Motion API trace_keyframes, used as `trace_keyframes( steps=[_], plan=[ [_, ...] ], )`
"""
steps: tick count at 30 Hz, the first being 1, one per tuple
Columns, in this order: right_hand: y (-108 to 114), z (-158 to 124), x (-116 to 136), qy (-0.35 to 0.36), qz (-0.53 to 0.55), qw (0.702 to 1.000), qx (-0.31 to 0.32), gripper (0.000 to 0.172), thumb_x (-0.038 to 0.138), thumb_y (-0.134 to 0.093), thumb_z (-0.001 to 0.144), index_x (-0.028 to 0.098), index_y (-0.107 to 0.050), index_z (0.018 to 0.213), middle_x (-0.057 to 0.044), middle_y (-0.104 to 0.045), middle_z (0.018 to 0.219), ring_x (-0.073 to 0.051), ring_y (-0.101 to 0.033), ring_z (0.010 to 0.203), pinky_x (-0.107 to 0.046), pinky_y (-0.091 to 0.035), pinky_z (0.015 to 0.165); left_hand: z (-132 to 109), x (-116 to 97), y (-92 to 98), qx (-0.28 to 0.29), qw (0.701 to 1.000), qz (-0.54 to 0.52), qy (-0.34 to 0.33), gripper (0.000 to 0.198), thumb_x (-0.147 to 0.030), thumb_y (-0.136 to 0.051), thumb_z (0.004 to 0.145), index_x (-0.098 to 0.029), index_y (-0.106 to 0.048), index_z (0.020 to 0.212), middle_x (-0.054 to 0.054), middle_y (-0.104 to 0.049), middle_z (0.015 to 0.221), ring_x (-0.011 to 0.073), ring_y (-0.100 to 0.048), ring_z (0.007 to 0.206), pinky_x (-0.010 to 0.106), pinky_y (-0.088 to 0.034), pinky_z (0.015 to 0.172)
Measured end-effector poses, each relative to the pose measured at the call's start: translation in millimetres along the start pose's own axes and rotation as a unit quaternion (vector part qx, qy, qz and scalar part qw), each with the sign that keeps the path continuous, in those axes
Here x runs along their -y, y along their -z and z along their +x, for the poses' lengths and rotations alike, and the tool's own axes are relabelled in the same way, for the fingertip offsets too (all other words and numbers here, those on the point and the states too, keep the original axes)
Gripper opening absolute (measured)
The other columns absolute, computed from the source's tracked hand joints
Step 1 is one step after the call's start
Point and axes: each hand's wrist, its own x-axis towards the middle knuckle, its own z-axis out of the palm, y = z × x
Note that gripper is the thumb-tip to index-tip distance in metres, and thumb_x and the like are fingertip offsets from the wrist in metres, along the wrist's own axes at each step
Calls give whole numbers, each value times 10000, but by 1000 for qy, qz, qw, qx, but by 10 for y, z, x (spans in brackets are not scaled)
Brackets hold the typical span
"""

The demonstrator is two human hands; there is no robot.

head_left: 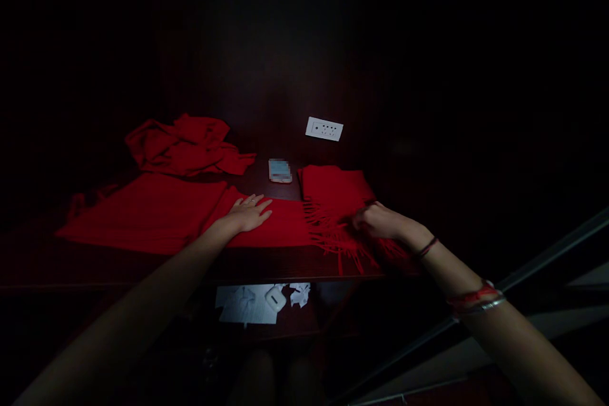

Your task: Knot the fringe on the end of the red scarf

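A long red scarf (pixel 285 222) lies flat along the dark table, its fringe at the right end. My left hand (pixel 250 213) rests on it with fingers spread. At the fringe, my right hand (pixel 373 219) is closed in a fist; what its fingers hold is hidden and slightly blurred. Just behind the fringe sits a folded red cloth (pixel 335 184) that has tassels too. Wider red fabric (pixel 147 209) is spread at the left.
A crumpled red cloth (pixel 185 146) lies at the back left. A phone (pixel 280 170) sits behind the scarf, near a wall socket (pixel 324 129). Beneath the table edge (pixel 214 280), papers (pixel 242 306) and a small white case (pixel 275 299) lie on a lower surface.
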Motion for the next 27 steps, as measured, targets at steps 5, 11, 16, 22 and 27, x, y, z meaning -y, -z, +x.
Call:
trace_keyframes(
  steps=[5,11,16,22,27],
  plan=[
    [6,124,285,29,43,996,-76,233,158,-453,700,173,-532,919,-48,-529,906,-159,-469,837,-280,-318,736,13,-2,-14,3,1000,4,5,517,-465,-158,832,-253,-181,1303,54,-155,1371,229,-128,1241,414,-152,972],
    [-231,582,806,83,21,996,-34,235,84,-455,655,153,-504,875,-61,-524,889,-146,-466,770,-254,-311,654,-1,10,-19,-6,1000,3,4,514,-467,-162,831,-260,-190,1300,42,-165,1369,223,-132,1240,410,-144,975],
    [-259,446,681,118,-11,993,-9,186,64,-418,665,167,-544,753,-33,-568,780,-143,-484,777,-281,-266,684,-26,-5,9,-3,1000,0,0,513,-460,-172,831,-249,-206,1298,46,-169,1367,224,-136,1239,410,-148,974],
    [-76,-97,461,43,-48,993,100,221,68,-436,640,187,-615,691,-39,-600,796,-169,-506,789,-305,-289,689,-26,-20,18,-2,1000,0,3,516,-457,-168,830,-246,-201,1300,48,-164,1369,230,-134,1239,412,-150,974],
    [83,-182,312,20,67,996,52,326,18,-395,662,189,-629,810,-26,-588,842,-119,-517,780,-240,-360,727,-31,-39,16,4,1000,-2,8,518,-461,-157,829,-249,-196,1301,47,-156,1371,231,-125,1241,412,-143,977]
  ],
)
